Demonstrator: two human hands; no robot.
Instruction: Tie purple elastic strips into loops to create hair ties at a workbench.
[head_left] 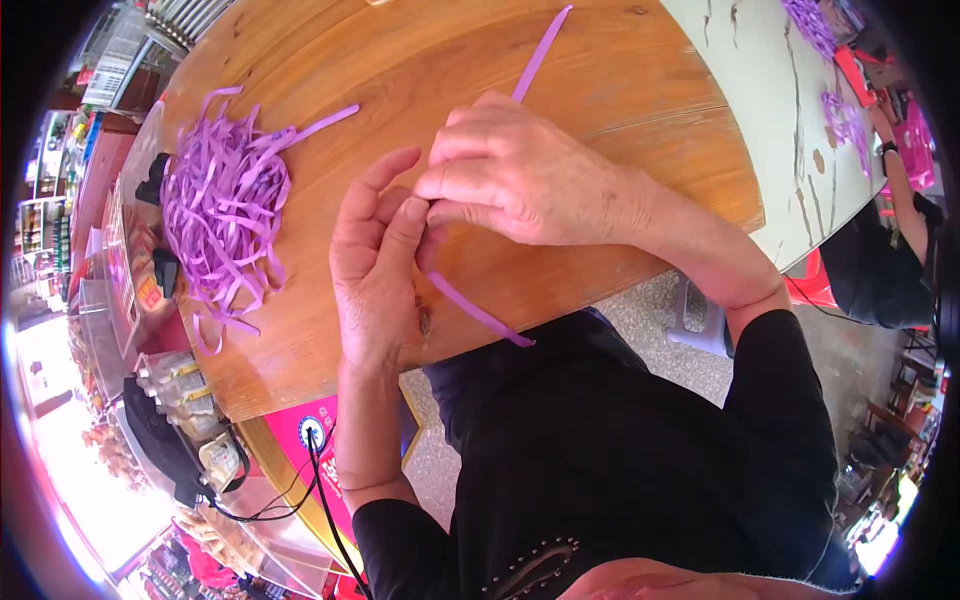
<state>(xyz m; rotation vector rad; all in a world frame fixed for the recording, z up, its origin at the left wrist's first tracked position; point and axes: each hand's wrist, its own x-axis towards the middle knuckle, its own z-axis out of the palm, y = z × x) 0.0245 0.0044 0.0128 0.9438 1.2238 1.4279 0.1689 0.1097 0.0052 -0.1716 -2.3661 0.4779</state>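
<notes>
A purple ribbon strip (478, 312) runs through both hands above the wooden table. One end reaches toward the far side beyond my right hand; the other hangs toward the table's near edge. My left hand (372, 255) pinches with thumb and fingertips where the two hands meet. Bent over from the right, my right hand (525, 180) has its fingers closed at the same spot. The pinched part of the ribbon is hidden by the fingers. To the left of my hands lies a loose, tangled heap of purple ribbon strips (225, 205).
The wooden table (400, 60) has a curved right end beside a white, dark-veined table (765, 110). Another person's forearm (905, 195) is at the far right, near more purple ribbon (845, 125). Black cables (318, 480) hang below left. A pale plastic stool (700, 325) stands below.
</notes>
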